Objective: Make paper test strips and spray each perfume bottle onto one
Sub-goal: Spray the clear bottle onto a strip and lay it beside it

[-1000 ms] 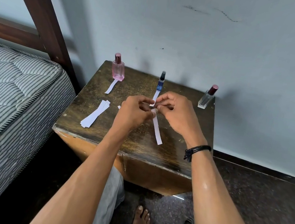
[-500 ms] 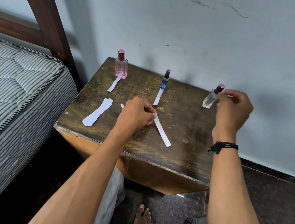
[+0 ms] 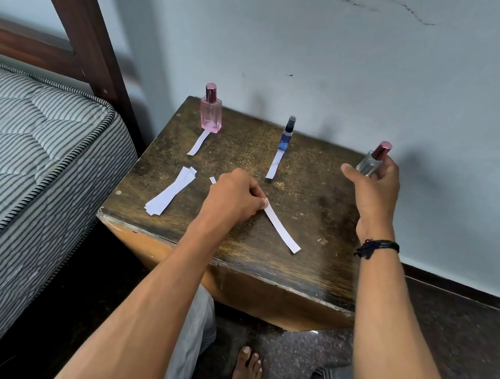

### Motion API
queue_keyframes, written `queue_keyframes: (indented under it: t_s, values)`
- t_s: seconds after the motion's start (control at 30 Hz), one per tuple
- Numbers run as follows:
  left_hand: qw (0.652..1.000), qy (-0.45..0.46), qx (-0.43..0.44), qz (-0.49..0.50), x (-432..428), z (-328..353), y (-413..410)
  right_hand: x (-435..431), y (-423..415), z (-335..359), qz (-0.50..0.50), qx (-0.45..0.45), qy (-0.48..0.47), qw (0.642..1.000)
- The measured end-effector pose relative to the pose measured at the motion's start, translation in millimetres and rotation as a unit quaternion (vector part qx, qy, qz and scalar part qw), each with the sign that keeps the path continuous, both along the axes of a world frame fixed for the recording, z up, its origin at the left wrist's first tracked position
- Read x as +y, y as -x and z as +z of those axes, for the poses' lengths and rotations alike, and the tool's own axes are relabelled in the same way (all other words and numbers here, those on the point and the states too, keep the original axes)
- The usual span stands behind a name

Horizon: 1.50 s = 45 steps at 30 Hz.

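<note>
Trouble with spray: the held strip is thin, so a puff from the clear bottle could miss it and wet the table instead.
Trouble with smells: the blue bottle's strip lies near, so a wide puff could land on it too and mix two smells.
Trouble with the cap: the dark red cap is on the clear bottle and no hand is free, so pulling it off could make the strip or the bottle slip.
Trouble with a fall: the clear bottle is by the back right corner of the table, so a slip could send it to the floor.
Spare strips: a small pile, flat on the left of the table, with no hand on it.
Pink bottle: upright at the back left, cap on, with the pink bottle's strip just in front.
Left hand: fingers curled tight, pinching one end of the held strip over the middle of the table. I cannot tell if the other end touches the wood.
Blue bottle: upright at the back middle.
Right hand: fingers wrapped round the clear bottle, thumb sticking out to the left. The bottle leans a little.
</note>
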State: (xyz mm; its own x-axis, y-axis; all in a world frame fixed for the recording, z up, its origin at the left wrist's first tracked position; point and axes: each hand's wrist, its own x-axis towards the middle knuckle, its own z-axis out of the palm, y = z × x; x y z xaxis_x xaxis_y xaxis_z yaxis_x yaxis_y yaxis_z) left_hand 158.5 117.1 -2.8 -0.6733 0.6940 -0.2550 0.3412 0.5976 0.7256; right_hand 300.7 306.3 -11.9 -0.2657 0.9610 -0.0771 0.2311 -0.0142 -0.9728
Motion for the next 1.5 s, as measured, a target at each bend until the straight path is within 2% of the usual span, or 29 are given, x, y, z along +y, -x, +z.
queue_keyframes:
  t_s: [0.53,1.03,1.17,1.27,1.4,1.5]
  values:
    - [1.0,0.026,-0.009,-0.003,-2,3,3,7,5,-11,-0.052,0.025,-0.019,0.998]
    - [0.999,-0.02,0.0,0.046,-4,7,8,-15,11,-1,0.004,0.029,-0.044,0.999]
    - [0.996,-0.073,0.002,0.058,-7,12,12,-32,14,10,0.069,0.044,-0.064,0.995]
    - [0.985,-0.157,-0.029,0.062,-9,16,14,-43,16,16,0.178,0.06,-0.069,0.98]
    - [0.935,-0.319,-0.146,0.058,-7,23,10,-58,19,21,0.31,0.051,-0.042,0.949]
    - [0.918,-0.358,-0.17,0.028,-5,26,7,-65,23,18,0.36,0.005,-0.054,0.932]
